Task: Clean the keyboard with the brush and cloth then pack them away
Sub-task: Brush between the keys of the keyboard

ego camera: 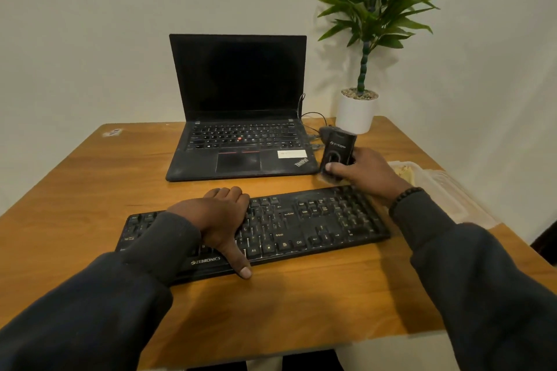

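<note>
A black Zebronics keyboard (316, 220) lies across the middle of the wooden table (90, 190). My left hand (217, 217) spans its middle, with the fingers curled over the far edge and the thumb on the near edge. My right hand (367, 172) grips a black brush (337, 150) with a printed casing, held upright just beyond the keyboard's far right corner. Its pale bristles point down at the table. Something yellowish, possibly the cloth (405, 173), shows partly behind my right wrist.
An open black laptop (241, 84) with a dark screen stands behind the keyboard, cables at its right side. A potted plant in a white pot (355, 113) is at the back right. A clear plastic container (446, 190) lies at the table's right edge.
</note>
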Demonstrator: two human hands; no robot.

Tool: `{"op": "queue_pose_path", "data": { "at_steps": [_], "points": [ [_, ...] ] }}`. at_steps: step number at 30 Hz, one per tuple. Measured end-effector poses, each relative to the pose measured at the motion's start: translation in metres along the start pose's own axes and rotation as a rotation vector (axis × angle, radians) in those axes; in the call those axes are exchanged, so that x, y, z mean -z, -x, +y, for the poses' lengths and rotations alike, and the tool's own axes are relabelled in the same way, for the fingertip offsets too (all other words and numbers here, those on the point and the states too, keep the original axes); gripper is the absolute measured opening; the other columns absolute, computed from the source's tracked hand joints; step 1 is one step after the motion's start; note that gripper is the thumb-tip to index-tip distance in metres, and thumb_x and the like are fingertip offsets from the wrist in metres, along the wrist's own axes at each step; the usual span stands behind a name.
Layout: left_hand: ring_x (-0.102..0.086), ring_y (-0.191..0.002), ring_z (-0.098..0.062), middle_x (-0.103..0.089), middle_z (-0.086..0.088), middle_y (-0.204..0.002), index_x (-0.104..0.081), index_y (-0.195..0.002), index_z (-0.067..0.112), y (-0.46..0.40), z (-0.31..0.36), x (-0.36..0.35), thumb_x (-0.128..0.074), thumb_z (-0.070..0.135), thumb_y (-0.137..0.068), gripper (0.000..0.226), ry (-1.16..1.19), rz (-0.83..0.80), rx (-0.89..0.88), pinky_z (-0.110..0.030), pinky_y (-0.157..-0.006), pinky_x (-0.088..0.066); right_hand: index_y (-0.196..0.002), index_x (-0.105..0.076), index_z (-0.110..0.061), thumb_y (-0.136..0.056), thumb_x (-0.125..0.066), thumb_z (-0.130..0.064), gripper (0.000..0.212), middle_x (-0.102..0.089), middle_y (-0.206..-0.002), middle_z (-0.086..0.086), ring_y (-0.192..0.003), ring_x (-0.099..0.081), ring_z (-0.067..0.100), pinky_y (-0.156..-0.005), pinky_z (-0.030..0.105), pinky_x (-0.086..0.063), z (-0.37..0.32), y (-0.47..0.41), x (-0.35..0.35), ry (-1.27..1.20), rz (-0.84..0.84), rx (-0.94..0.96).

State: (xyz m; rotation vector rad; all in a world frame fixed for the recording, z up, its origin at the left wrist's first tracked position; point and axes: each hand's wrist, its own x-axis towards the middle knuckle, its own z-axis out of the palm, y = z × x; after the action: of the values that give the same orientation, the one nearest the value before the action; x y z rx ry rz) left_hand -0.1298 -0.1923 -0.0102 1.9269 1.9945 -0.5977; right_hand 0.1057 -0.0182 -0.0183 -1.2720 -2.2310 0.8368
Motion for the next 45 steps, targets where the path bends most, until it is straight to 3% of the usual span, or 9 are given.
{"op": "queue_pose_path", "data": {
  "at_steps": [3,6,11,15,19,31,36,40,45],
  "points": [
    [-0.013,-0.147,-0.028,-0.013,-0.002,-0.159,-0.004,-0.157,0.016,0.001,-0.003,0.001,-0.077,0.078,-0.052,0.142,0.004,-0.01,-0.003,-0.046,-0.122,-0.018,-0.111,-0.064,-0.014,-0.083,-0.071,-0.038,0.037,-0.068,-0.103,-0.001,-0.09,-0.062,0.011,-0.069,0.022,-0.043,0.002,0.006,-0.004,0.135,-0.118,0.027],
    [-0.015,-0.146,-0.027,-0.015,-0.002,-0.158,-0.005,-0.156,0.016,0.001,-0.002,0.002,-0.077,0.078,-0.052,0.141,-0.007,-0.013,-0.002,-0.046,-0.122,-0.019,-0.106,-0.063,-0.009,-0.082,-0.074,-0.029,0.033,-0.067,-0.098,0.003,-0.089,-0.062,0.016,-0.071,0.025,-0.048,-0.003,0.003,0.003,0.234,0.038,0.103],
    [-0.015,-0.146,-0.027,-0.015,0.0,-0.157,-0.004,-0.156,0.018,0.0,-0.004,0.003,-0.078,0.077,-0.052,0.141,-0.007,-0.029,0.003,-0.046,-0.121,-0.02,-0.111,-0.061,-0.015,-0.083,-0.072,-0.037,0.037,-0.066,-0.101,-0.005,-0.087,-0.06,0.007,-0.07,0.019,-0.045,0.0,0.007,-0.003,0.132,-0.176,0.067],
    [-0.013,-0.147,-0.027,-0.013,0.0,-0.158,-0.003,-0.156,0.019,0.001,-0.003,0.005,-0.079,0.076,-0.053,0.141,-0.005,-0.044,0.005,-0.047,-0.121,-0.019,-0.108,-0.061,-0.012,-0.081,-0.075,-0.029,0.036,-0.066,-0.101,-0.001,-0.089,-0.06,0.012,-0.072,0.021,-0.049,-0.004,0.004,0.009,0.244,-0.019,0.164],
    [-0.014,-0.146,-0.027,-0.013,0.0,-0.158,-0.002,-0.157,0.02,0.001,-0.005,0.005,-0.079,0.075,-0.053,0.141,-0.007,-0.043,0.008,-0.047,-0.121,-0.02,-0.118,-0.055,-0.016,-0.082,-0.074,-0.03,0.043,-0.062,-0.102,-0.008,-0.097,-0.06,0.01,-0.073,0.016,-0.043,-0.005,0.006,0.017,0.225,-0.289,0.151],
    [-0.009,-0.149,-0.027,-0.007,0.001,-0.161,0.003,-0.157,0.021,0.005,-0.015,0.003,-0.079,0.076,-0.051,0.145,-0.007,-0.07,0.03,-0.049,-0.122,-0.017,-0.113,-0.057,-0.014,-0.081,-0.075,-0.028,0.039,-0.063,-0.1,-0.002,-0.085,-0.056,0.007,-0.067,0.015,-0.042,-0.001,0.011,0.043,0.463,-0.265,0.212],
    [-0.009,-0.149,-0.028,-0.007,-0.001,-0.162,0.003,-0.157,0.019,0.005,-0.011,0.007,-0.079,0.074,-0.055,0.142,-0.025,-0.073,0.03,-0.048,-0.122,-0.016,-0.114,-0.058,-0.015,-0.081,-0.072,-0.027,0.038,-0.045,-0.096,-0.007,-0.08,-0.047,0.012,-0.06,0.019,-0.036,-0.016,0.013,0.035,0.841,-0.002,0.345],
    [-0.006,-0.15,-0.029,-0.003,-0.002,-0.163,0.007,-0.157,0.016,0.006,-0.011,0.005,-0.078,0.074,-0.057,0.143,-0.027,-0.086,0.038,-0.047,-0.122,-0.014,-0.099,-0.061,-0.025,-0.083,-0.072,-0.028,0.02,-0.062,-0.087,-0.013,-0.074,-0.058,0.004,-0.057,0.015,-0.041,-0.014,0.038,0.034,0.116,0.212,0.181],
    [-0.009,-0.15,-0.032,-0.008,-0.006,-0.162,0.001,-0.158,0.015,-0.003,-0.002,0.013,-0.079,0.075,-0.053,0.145,-0.128,-0.129,0.082,-0.051,-0.122,-0.018,-0.11,-0.061,-0.003,-0.092,-0.061,-0.028,0.031,-0.066,-0.087,0.005,-0.07,-0.058,0.01,-0.064,0.025,-0.048,-0.009,0.089,0.005,-0.949,0.114,-0.208]
  ]
}}
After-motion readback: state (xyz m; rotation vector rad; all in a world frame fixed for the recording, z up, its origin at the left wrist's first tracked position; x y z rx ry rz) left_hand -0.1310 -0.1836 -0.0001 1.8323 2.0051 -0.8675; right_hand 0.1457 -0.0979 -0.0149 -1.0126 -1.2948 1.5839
